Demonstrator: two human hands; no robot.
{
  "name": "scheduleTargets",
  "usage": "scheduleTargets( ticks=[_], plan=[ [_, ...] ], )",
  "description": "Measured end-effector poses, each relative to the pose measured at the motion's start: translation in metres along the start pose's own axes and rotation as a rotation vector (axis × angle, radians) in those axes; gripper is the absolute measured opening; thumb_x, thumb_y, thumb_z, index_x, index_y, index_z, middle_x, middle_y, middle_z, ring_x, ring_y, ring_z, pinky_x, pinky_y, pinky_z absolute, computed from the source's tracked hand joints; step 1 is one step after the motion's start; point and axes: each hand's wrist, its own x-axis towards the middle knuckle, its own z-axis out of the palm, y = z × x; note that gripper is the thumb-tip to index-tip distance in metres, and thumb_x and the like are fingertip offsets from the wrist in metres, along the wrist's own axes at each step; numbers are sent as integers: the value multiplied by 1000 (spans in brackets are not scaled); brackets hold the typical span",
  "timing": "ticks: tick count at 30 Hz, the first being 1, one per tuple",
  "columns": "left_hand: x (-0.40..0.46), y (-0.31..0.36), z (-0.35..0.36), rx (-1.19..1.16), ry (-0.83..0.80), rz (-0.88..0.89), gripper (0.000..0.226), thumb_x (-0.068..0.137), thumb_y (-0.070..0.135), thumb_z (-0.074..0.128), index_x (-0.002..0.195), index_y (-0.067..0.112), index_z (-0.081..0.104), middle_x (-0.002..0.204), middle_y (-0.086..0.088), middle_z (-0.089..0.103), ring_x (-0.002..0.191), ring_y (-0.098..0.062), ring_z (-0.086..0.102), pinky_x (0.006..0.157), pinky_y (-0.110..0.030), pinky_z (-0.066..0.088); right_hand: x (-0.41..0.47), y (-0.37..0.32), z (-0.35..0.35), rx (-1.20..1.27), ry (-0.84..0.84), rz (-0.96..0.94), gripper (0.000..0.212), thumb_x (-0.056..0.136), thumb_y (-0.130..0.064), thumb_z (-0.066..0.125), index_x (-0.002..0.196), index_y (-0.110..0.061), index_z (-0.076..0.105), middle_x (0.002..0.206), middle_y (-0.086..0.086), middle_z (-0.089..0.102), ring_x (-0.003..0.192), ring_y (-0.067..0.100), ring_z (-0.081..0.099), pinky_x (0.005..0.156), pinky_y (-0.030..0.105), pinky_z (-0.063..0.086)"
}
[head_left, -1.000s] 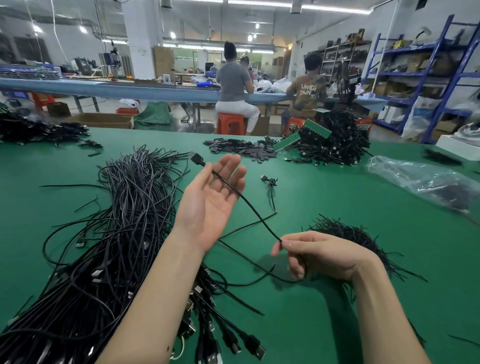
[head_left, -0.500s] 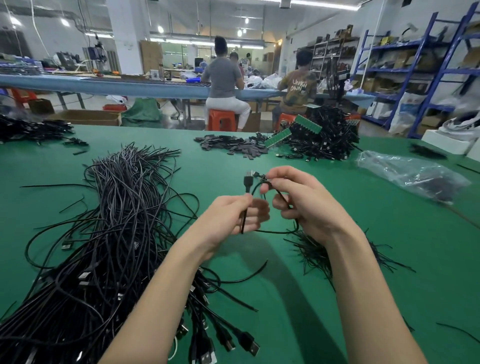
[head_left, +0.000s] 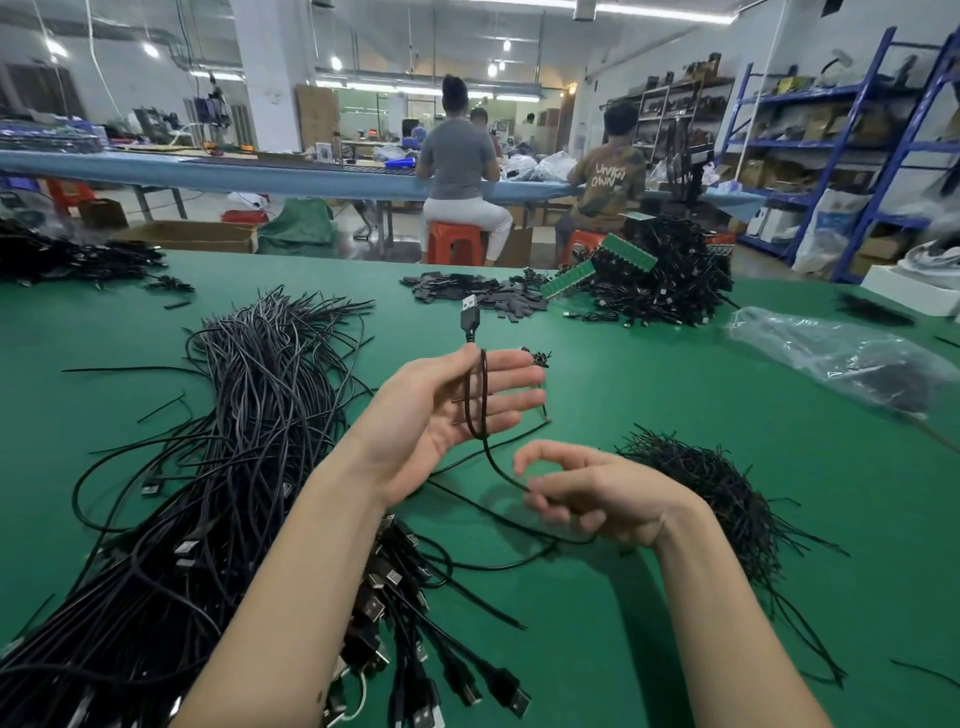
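The cable (head_left: 478, 410) is a thin black lead with a USB plug (head_left: 470, 313) at one end. It is held above the green tabletop (head_left: 675, 410), in front of the person, between both hands.

Left hand (head_left: 436, 421): palm turned up and inward, fingers extended and slightly spread. The cable forms a narrow loop that hangs across the fingers. The thumb presses the top of the loop against the forefinger. The plug stands upright just above this hand, metal end up.

Right hand (head_left: 602, 501): lower and nearer to the person, fingers curled. Thumb and fingers pinch the free length of cable that runs down from the loop. Beyond this hand, the cable trails across the tabletop toward the left.

Surroundings:
- A large pile of black cables (head_left: 234, 447) lies to the left, with its plugs toward the near edge.
- A bundle of short black wires (head_left: 722, 488) lies just right of the right hand.
- A clear plastic bag (head_left: 841, 353) lies farther right.
- A heap of flat dark pieces (head_left: 462, 289) and a heap of coiled cables (head_left: 670, 286), with green strips (head_left: 629, 253) on it, lie at the far edge.
- Two people sit on orange stools at another bench, backs turned.
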Motion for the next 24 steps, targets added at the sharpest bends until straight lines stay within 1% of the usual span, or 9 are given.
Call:
scheduleTargets(
  ticks=[2, 5, 8, 10, 13, 17, 19, 21, 24],
  plan=[
    [-1, 1, 0, 182, -36, -54, 42, 107, 28, 35, 115, 4, 69, 115, -14, 73, 107, -28, 71, 79, -27, 59, 2, -12, -1, 184, 169, -68, 22, 99, 5, 47, 100, -17, 53, 70, -1, 53, 47, 1, 34, 32, 9, 19],
    [1, -6, 5, 414, 10, -171, 40, 108, 25, 37, 112, 1, 69, 106, -11, 76, 99, -20, 73, 81, -28, 60, -1, -38, 7, 393, 319, -205, 15, 101, 0, 47, 99, -14, 51, 72, 3, 59, 42, 1, 37, 31, 10, 22],
    [6, -13, 13, 480, 131, -134, 41, 108, 21, 39, 102, -7, 69, 92, -11, 75, 83, -15, 72, 78, -25, 59, -6, -59, 30, 94, 427, -331, 13, 102, -6, 48, 100, -16, 56, 82, 3, 67, 44, 4, 44, 37, 14, 30],
    [8, -13, 15, 446, 214, -41, 43, 108, 21, 40, 83, 1, 69, 74, -2, 73, 70, -13, 69, 66, -21, 58, -6, -66, 47, -77, 471, -460, 16, 101, -5, 47, 97, -18, 57, 83, 2, 65, 46, 6, 47, 41, 16, 36],
    [7, -8, 10, 111, 253, 15, 41, 107, 24, 38, 85, -2, 61, 69, -4, 68, 61, -19, 65, 61, -31, 54, -5, -62, 62, -57, 218, -567, 20, 102, 0, 46, 95, -15, 56, 82, 2, 59, 54, 11, 50, 46, 20, 43],
    [4, 4, -1, -232, 181, 6, 43, 106, 27, 34, 122, -3, 61, 119, -16, 71, 111, -25, 69, 96, -34, 55, 0, -38, 52, 5, -274, -364, 16, 100, -2, 46, 96, -14, 56, 91, 1, 63, 71, 18, 57, 73, 35, 58],
    [1, 9, -3, -318, 151, 39, 43, 105, 25, 35, 124, -4, 60, 123, -20, 68, 114, -29, 67, 96, -33, 55, 5, -21, 40, -6, -429, -186, 19, 101, -3, 44, 97, -13, 59, 90, 4, 65, 78, 19, 60, 86, 42, 58],
    [-1, 12, -5, -315, 132, 54, 43, 105, 25, 36, 122, -5, 62, 122, -20, 69, 112, -29, 68, 89, -30, 58, 10, -5, 31, -17, -450, -18, 23, 102, -3, 44, 98, -16, 62, 90, 5, 62, 77, 16, 59, 81, 39, 60],
    [-4, 17, -10, -214, 125, 61, 42, 104, 25, 37, 117, -4, 65, 118, -20, 70, 107, -28, 71, 76, -25, 61, 19, 9, 23, 82, -292, 67, 28, 99, 0, 46, 93, -20, 64, 80, 0, 53, 60, 5, 47, 48, 13, 47]
  ],
)
